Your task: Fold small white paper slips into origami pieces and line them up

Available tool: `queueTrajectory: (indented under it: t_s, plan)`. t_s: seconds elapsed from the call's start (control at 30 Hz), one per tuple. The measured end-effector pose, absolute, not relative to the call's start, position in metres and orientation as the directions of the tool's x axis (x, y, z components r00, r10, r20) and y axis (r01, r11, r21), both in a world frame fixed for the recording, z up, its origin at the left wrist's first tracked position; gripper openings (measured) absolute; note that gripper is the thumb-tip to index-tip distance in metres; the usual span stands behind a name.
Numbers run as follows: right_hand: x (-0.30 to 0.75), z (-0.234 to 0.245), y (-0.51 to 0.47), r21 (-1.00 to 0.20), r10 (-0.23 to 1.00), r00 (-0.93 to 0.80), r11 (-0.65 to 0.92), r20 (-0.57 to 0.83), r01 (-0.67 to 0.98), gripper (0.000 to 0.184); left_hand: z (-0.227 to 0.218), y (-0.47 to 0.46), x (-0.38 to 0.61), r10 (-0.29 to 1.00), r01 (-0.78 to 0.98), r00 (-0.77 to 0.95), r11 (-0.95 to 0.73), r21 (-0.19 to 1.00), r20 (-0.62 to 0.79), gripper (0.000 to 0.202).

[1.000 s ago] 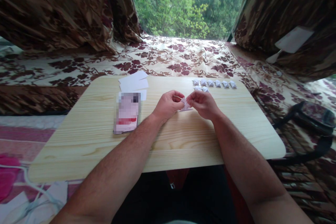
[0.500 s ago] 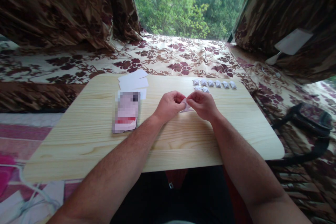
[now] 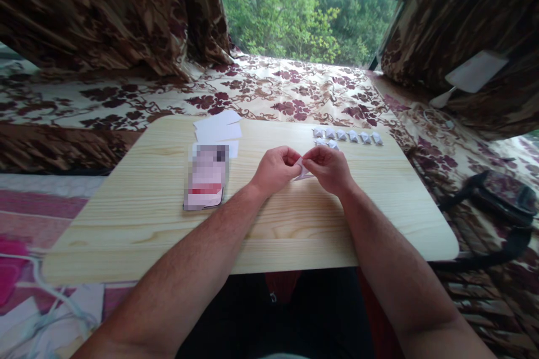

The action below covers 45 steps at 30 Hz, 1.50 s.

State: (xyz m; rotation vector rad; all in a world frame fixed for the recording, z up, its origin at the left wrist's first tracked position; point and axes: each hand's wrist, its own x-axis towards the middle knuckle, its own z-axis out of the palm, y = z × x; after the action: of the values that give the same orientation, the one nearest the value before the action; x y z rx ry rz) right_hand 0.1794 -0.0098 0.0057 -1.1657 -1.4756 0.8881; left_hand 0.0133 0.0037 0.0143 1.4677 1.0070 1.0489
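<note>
A small folded piece of white paper [image 3: 301, 171] is pinched between both hands over the middle of the table. My left hand [image 3: 278, 169] grips its left side with thumb and fingers together. On the right side, my right hand [image 3: 327, 167] is closed on the same paper, its fingertips almost meeting those of the left. The fingers hide much of the paper, so its full shape cannot be made out. Just beyond the right hand stand several small folded white paper pieces [image 3: 353, 136], set in a row with a shorter row partly hidden behind the fingers.
A phone [image 3: 205, 176], blurred out in part, lies on the wooden table [image 3: 138, 224] at left. Flat white paper sheets [image 3: 218, 128] overlap behind it. A white lamp [image 3: 475, 72] stands at the far right, and a white cable [image 3: 40, 277] hangs at lower left.
The whole view has shifted slightly. Both hands keep their pinch on the paper, with hardly any visible movement of the fingers.
</note>
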Motion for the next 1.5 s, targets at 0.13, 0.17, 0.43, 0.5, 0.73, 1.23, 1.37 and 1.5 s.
queueTrajectory:
  t_s: [0.13,0.17,0.43,0.5,0.73,1.23,1.37,1.5]
  plan:
    - [0.1787,0.0069,-0.0103,-0.948,0.967,-0.006,0.252,0.256,0.196,0.011,0.0144,0.0038,0.0134,0.959,0.067,0.266,-0.124,0.99,0.102,0.017]
    - [0.1785,0.007,-0.0103,-0.949,0.967,-0.004,0.251,0.255,0.19,0.011,0.0145,0.0037,0.0134,0.959,0.064,0.263,-0.122,0.99,0.101,0.017]
    - [0.1772,0.0097,-0.0106,-0.961,0.974,0.03,0.215,0.223,0.176,0.014,0.0137,0.0038,0.0131,0.954,0.086,0.279,-0.14,0.986,0.111,0.016]
    - [0.1776,0.0105,-0.0105,-0.961,0.975,0.025,0.213,0.221,0.177,0.015,0.0133,0.0037,0.0131,0.953,0.095,0.28,-0.144,0.985,0.112,0.016]
    - [0.1803,0.0116,-0.0099,-0.955,0.972,0.046,0.216,0.229,0.204,0.016,0.0116,0.0044,0.0133,0.954,0.116,0.272,-0.163,0.98,0.127,0.017]
    - [0.1838,0.0039,-0.0085,-0.947,0.972,-0.069,0.233,0.223,0.223,0.023,0.008,0.0103,0.0098,0.935,0.33,0.287,-0.301,0.895,0.208,0.015]
    - [0.1824,0.0056,-0.0088,-0.945,0.973,-0.049,0.231,0.226,0.23,0.022,0.0085,0.01,0.0102,0.934,0.337,0.281,-0.311,0.889,0.22,0.015]
    - [0.1819,0.0096,-0.0088,-0.966,0.98,-0.015,0.196,0.196,0.168,0.023,0.0081,0.0111,0.0107,0.949,0.279,0.222,-0.281,0.918,0.223,0.017]
